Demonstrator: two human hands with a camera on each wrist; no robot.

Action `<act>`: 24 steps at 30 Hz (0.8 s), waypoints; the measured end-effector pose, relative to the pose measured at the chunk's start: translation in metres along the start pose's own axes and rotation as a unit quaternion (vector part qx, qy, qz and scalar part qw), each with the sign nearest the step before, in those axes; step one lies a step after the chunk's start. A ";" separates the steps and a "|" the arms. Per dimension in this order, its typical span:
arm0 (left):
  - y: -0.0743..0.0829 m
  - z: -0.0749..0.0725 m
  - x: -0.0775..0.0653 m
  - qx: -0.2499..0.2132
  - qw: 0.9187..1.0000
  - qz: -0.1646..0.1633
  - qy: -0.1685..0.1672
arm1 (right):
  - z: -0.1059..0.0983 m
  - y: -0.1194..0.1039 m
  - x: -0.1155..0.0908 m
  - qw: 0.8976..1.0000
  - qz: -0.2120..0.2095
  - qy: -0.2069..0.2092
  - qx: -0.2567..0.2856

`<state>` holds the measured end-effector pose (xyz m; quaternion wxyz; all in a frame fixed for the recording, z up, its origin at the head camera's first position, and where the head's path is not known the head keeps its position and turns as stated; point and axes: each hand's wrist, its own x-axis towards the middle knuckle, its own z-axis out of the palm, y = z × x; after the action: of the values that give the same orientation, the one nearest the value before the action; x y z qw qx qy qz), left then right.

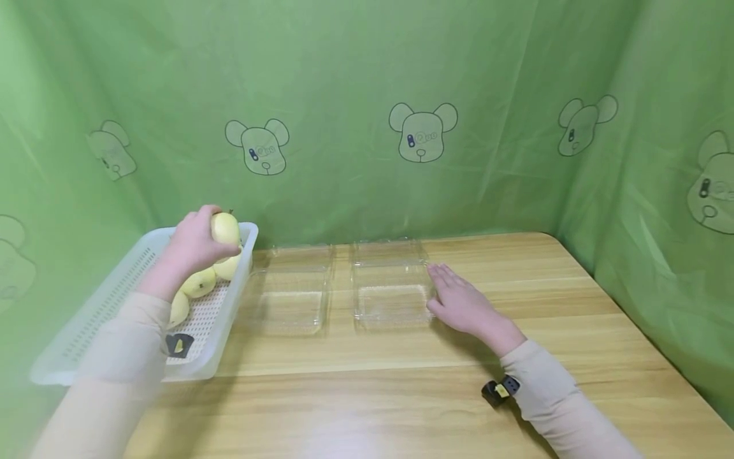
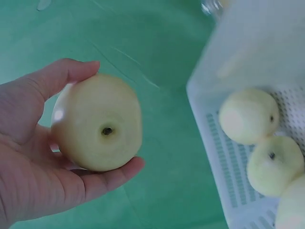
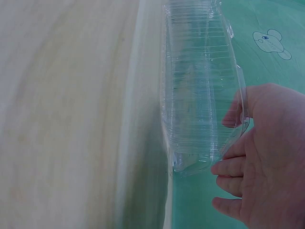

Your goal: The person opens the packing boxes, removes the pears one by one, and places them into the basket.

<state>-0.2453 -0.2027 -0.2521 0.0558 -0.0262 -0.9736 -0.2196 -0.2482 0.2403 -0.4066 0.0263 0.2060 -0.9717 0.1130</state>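
Note:
Above the far end of a white plastic basket, my left hand holds a round pale-yellow pear. Its thumb and fingers curl around the pear's sides, and the dark stem end shows in the left wrist view. More pears lie in the basket beneath the hand, partly hidden by the arm. My right hand is at the right side of a clear plastic clamshell box. Its fingers are extended, touching the box's edge near the lid hinge. The box stands with its lid folded back.
A second clear clamshell box, also lid back, stands between the basket and the first box. All rest on a wooden table. Green curtain with printed bear heads surrounds the table's back and sides.

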 end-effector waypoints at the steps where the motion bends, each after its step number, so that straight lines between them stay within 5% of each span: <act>1: -0.004 -0.001 0.001 0.004 1.000 0.000 -0.007 | 0.000 0.000 0.000 1.000 0.001 0.000 0.002; 13: -0.042 0.004 0.015 0.018 0.996 -0.017 -0.091 | 0.000 0.001 -0.001 1.000 0.003 -0.003 0.004; 24: -0.057 0.012 0.024 0.013 0.990 -0.031 -0.137 | -0.004 -0.003 -0.001 1.000 0.005 -0.001 0.004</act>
<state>-0.2748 -0.2483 -0.2836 -0.0846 -0.0255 -0.9753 -0.2023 -0.2456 0.2387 -0.4024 0.0243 0.2015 -0.9722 0.1170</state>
